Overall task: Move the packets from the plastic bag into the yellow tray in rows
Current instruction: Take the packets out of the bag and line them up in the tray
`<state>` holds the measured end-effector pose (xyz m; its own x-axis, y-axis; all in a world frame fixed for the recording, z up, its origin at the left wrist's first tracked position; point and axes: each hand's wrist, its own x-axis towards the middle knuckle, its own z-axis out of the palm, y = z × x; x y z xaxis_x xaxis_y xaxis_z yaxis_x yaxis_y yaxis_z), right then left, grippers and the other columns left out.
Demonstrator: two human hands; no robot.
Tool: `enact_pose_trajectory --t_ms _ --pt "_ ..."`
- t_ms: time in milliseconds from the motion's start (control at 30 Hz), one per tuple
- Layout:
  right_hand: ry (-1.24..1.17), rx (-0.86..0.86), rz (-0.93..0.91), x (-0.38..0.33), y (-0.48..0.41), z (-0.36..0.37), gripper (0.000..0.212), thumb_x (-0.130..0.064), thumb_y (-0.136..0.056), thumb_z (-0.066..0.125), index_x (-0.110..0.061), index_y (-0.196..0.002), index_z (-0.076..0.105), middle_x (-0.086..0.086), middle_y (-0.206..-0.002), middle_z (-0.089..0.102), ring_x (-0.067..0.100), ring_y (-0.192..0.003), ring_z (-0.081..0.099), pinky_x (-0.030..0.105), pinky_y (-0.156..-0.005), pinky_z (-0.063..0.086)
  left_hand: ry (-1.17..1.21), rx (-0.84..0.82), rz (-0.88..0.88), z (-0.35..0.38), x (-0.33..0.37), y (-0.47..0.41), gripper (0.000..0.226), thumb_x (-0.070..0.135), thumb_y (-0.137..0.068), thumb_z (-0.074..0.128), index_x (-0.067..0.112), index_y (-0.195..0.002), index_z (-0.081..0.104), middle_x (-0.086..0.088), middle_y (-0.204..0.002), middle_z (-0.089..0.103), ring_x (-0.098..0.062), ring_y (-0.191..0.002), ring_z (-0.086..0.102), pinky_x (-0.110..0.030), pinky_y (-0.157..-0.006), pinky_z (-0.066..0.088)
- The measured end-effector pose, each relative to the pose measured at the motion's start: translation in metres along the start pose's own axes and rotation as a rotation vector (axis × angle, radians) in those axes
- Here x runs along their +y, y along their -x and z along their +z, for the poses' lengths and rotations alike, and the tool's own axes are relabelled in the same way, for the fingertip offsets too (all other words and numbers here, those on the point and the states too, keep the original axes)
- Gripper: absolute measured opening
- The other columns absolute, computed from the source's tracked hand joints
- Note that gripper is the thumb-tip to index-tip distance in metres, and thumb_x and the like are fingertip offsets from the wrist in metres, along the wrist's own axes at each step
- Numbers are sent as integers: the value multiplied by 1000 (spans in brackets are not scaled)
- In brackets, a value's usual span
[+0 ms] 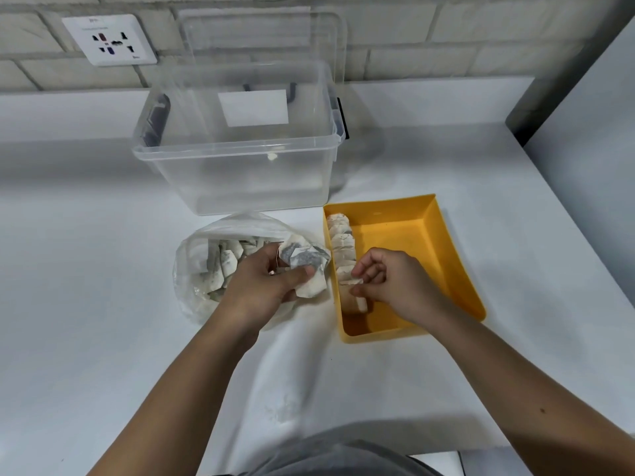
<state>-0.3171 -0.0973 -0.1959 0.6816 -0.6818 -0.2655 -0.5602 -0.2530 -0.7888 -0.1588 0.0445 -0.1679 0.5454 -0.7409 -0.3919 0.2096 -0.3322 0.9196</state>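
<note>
A clear plastic bag lies open on the white table, with several white tea-bag packets inside. My left hand hovers over the bag's right edge and grips a bunch of packets. To the right stands the yellow tray. A row of packets stands along its left wall. My right hand is inside the tray at the near end of that row, its fingertips pinching one packet.
A large clear storage box with black latches stands behind the bag and tray, its lid leaning on the brick wall. A wall socket is at the back left. The table edge runs along the right and near side.
</note>
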Motion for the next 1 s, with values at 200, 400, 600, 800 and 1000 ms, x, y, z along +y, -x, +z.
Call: enact_pose_trajectory --t_ms 200,400,600,800,1000 --pt "68 -22 -43 0 -3 1 28 -9 -71 84 -20 -89 66 -7 -77 65 -2 -59 56 12 -58 45 61 -68 -70 0 1 1 19 11 -88 71 10 -107 69 -9 -99 74 -20 -94 71 -40 -93 54" --pt "-132 70 -78 -17 -2 -10 17 -12 -86 70 -24 -99 72 -8 -91 71 -3 -66 60 11 -59 45 52 -105 -51 3 1 3 22 8 -89 69 13 -111 68 -13 -107 74 -18 -89 67 -35 -81 48" --pt "-271 -42 -80 -33 5 -9 12 -23 -84 74 -14 -92 73 -11 -72 66 -2 -57 55 10 -51 42 71 -111 -44 7 3 3 21 8 -89 68 13 -110 68 -9 -103 76 -16 -88 69 -31 -77 51" --pt "-220 -5 -164 -27 12 -26 12 -20 -82 76 -14 -87 67 8 -79 69 13 -69 61 21 -64 52 150 -127 -50 7 7 2 22 4 -87 69 12 -107 68 -4 -94 77 -16 -85 75 -25 -65 60" --pt "61 -139 -120 -20 19 -53 8 -24 -82 77 -23 -86 70 -5 -81 70 2 -73 60 16 -66 48 65 -95 -35 1 4 -2 22 3 -90 66 6 -112 66 -9 -93 76 -15 -79 74 -27 -65 61"
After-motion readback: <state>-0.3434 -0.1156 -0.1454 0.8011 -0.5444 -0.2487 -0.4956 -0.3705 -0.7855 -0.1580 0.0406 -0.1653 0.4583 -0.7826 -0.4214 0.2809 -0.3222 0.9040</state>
